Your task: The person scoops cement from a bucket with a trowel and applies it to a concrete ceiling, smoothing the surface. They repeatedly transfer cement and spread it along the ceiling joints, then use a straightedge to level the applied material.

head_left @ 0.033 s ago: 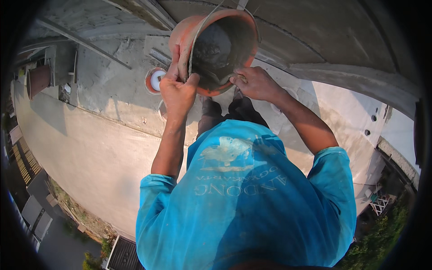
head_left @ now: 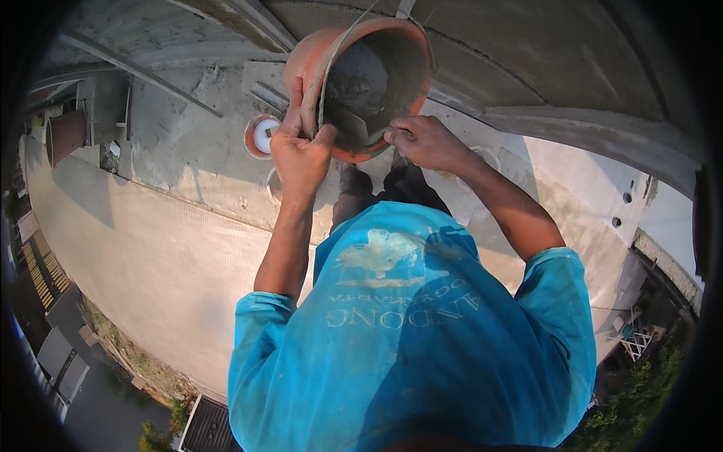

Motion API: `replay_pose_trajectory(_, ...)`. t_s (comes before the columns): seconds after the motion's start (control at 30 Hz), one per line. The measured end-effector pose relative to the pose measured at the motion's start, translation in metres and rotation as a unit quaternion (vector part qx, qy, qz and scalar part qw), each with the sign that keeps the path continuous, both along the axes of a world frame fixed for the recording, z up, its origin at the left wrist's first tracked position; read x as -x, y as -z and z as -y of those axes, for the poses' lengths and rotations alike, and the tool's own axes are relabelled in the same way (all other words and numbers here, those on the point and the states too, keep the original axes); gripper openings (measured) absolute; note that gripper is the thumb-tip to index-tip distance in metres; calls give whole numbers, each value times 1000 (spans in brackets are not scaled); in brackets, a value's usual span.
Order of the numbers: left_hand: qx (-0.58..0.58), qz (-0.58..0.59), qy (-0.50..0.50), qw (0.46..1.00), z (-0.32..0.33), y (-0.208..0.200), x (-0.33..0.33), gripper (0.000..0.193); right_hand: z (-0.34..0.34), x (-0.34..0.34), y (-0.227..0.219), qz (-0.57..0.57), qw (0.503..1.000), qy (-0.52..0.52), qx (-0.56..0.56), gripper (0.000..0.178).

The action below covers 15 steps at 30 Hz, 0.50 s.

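Observation:
An orange bucket (head_left: 307, 60), smeared with grey, is tipped so that its mouth faces me. Wet grey material, probably mortar, coats the inside and lies at the bottom. My left hand (head_left: 301, 158) is closed on the rim at the left, thumb toward the mouth and a finger stretched along the outer wall. A thin wire bail crosses the rim there. My right hand (head_left: 433, 143) is closed round the handle of a trowel (head_left: 351, 126), whose flat grey blade sits inside the bucket by the lower rim. The right fingers partly hide the handle.
A small orange pail (head_left: 261, 135) with something white in it stands left of the bucket. Another round container (head_left: 488, 158) shows partly behind my right forearm. A long bar (head_left: 143, 73) slants at the upper left. A grey wall (head_left: 572, 68) rises at the upper right.
The trowel blade shows more clearly inside the bucket, its angle slightly changed. Bucket and both hands have barely shifted.

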<state>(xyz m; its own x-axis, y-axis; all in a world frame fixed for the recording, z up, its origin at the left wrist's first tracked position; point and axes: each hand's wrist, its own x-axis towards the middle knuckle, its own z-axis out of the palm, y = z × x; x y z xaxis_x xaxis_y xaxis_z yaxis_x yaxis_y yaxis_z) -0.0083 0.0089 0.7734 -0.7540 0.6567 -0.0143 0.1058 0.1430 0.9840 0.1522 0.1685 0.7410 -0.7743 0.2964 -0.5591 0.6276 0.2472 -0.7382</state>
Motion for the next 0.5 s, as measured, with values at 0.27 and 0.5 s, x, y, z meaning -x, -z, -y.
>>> replay_pose_trajectory(0.27,-6,172,-70,983,1,20,6,39,7,-30,16,-52,805,174,565,37)
replay_pose_trajectory(0.5,-86,292,-121,945,13,57,22,22,-32,-9,-44,-362,776,165,489,34)
